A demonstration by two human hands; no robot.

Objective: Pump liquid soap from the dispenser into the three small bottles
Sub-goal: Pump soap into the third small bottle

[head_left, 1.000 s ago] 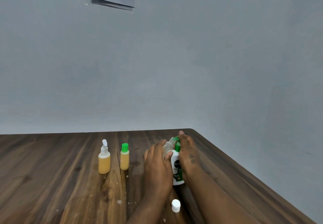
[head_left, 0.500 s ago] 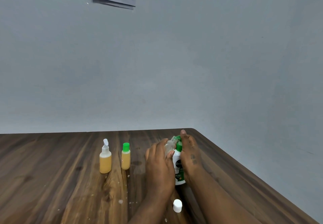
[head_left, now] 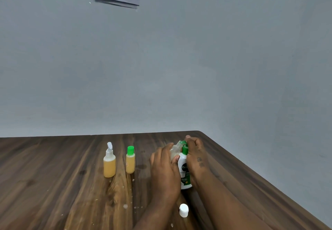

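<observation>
At the dispenser [head_left: 184, 171], left hand [head_left: 164, 173] still holds bottle [head_left: 175, 150] — right hand [head_left: 197, 159] unmoved.

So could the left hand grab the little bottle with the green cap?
Probably yes: only bare table separates the left hand from the green-capped bottle. But it holds the clear bottle, so must let go first.

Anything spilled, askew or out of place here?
Yes. Pale drops speckle the table near the green-capped bottle, likely spilled soap. A loose white cap lies between the forearms. The left hand holds the clear bottle tilted toward the dispenser, which the right hand grips.
</observation>
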